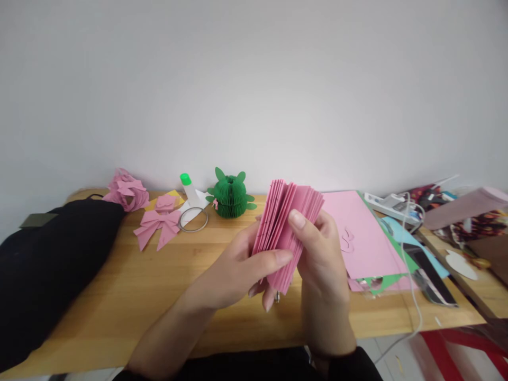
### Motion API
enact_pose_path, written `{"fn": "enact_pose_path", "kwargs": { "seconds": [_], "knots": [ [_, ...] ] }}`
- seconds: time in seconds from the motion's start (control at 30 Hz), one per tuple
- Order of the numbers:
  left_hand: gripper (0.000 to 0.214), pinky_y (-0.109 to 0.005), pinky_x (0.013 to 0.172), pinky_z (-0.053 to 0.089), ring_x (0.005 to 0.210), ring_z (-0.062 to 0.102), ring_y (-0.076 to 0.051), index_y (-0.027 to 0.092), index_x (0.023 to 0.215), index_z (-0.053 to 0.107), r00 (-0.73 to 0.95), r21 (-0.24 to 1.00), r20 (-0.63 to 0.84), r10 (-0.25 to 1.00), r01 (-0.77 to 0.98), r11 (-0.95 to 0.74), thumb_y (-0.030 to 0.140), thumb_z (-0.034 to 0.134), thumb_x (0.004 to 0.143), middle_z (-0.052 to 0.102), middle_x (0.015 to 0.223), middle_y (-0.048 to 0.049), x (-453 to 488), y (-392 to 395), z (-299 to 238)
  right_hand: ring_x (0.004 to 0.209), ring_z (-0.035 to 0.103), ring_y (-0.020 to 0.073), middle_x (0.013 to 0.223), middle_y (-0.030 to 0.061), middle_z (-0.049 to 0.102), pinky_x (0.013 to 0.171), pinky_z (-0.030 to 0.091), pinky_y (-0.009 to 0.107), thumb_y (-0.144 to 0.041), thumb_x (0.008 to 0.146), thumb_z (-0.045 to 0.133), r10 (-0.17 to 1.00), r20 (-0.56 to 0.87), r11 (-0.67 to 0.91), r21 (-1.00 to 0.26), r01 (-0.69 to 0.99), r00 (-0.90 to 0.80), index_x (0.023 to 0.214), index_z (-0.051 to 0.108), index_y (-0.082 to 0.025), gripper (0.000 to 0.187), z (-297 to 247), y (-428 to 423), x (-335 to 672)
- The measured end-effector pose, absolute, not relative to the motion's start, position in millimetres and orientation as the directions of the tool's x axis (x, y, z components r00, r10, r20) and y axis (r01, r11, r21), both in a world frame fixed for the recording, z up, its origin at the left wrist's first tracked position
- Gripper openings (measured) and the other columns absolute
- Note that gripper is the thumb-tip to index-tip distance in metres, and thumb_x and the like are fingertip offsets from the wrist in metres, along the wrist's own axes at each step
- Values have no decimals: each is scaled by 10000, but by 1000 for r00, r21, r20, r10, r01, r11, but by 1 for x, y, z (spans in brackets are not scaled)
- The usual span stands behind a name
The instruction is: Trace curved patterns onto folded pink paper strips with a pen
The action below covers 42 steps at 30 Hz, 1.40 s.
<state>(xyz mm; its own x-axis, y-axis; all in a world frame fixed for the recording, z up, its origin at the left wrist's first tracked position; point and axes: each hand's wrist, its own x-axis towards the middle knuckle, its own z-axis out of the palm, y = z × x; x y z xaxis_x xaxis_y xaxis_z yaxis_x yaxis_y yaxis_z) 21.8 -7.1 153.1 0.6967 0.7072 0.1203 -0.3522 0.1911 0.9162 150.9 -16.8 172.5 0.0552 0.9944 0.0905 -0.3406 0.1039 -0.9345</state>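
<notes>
Over the front middle of the table, a thick pleated stack of pink paper (286, 225) is held tilted between both hands. My left hand (246, 264) grips its left and lower side, thumb laid across the folds. My right hand (317, 248) wraps the right side with its thumb pressed on the front. The pleats fan slightly apart at the top left. A small metal object (277, 297), too hidden to name, shows just below the stack. Behind the hands stands a green honeycomb paper figure (230, 196) with leaf-shaped parts.
Left lie a black cloth item (59, 264), crumpled pink paper (126, 191), a pink paper bow (159, 222), a glue stick (189, 189) and a metal ring (193, 219). Right are pink sheets (365, 233), a power strip (391, 205) and a white cable (413, 296) crossing the table edge.
</notes>
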Motion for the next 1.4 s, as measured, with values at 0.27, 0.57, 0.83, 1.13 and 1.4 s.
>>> {"fn": "enact_pose_path", "kwargs": {
  "seconds": [0.27, 0.57, 0.83, 1.13, 1.4],
  "knots": [
    [220, -155, 358, 312, 348, 428, -48, 188, 718, 531, 712, 913, 156, 685, -369, 175, 313, 518, 898, 532, 488, 59, 22, -6, 152, 738, 705, 221, 786, 25, 713, 725, 621, 392, -504, 728, 795, 988, 127, 147, -935, -321, 83, 788, 666, -250, 291, 171, -16, 152],
    [258, -141, 337, 314, 347, 474, -65, 178, 784, 552, 737, 867, 198, 647, -439, 235, 393, 513, 921, 557, 476, 56, 24, -5, 144, 674, 699, 238, 702, 28, 686, 604, 610, 381, -518, 746, 762, 987, 132, 153, -950, -272, 95, 741, 623, -240, 310, 167, -15, 156],
    [184, -144, 330, 308, 328, 453, -60, 200, 803, 509, 717, 864, 209, 665, -455, 218, 347, 539, 910, 549, 476, 80, 26, -5, 144, 655, 697, 223, 702, 23, 696, 609, 613, 377, -496, 740, 768, 992, 109, 124, -944, -306, 66, 731, 632, -241, 289, 170, -15, 155],
    [178, -134, 334, 321, 339, 465, -61, 198, 811, 534, 731, 864, 195, 654, -443, 238, 348, 530, 908, 556, 458, 79, 25, -4, 144, 618, 685, 220, 643, 14, 663, 550, 595, 361, -497, 742, 759, 991, 107, 126, -948, -294, 79, 690, 608, -240, 303, 169, -15, 156],
    [192, -134, 330, 322, 335, 458, -58, 192, 787, 541, 734, 871, 189, 652, -432, 235, 347, 523, 899, 555, 456, 73, 24, -4, 146, 629, 685, 225, 651, 17, 666, 552, 597, 368, -489, 727, 773, 991, 101, 123, -946, -299, 87, 694, 614, -239, 298, 171, -15, 156]
  ]
}}
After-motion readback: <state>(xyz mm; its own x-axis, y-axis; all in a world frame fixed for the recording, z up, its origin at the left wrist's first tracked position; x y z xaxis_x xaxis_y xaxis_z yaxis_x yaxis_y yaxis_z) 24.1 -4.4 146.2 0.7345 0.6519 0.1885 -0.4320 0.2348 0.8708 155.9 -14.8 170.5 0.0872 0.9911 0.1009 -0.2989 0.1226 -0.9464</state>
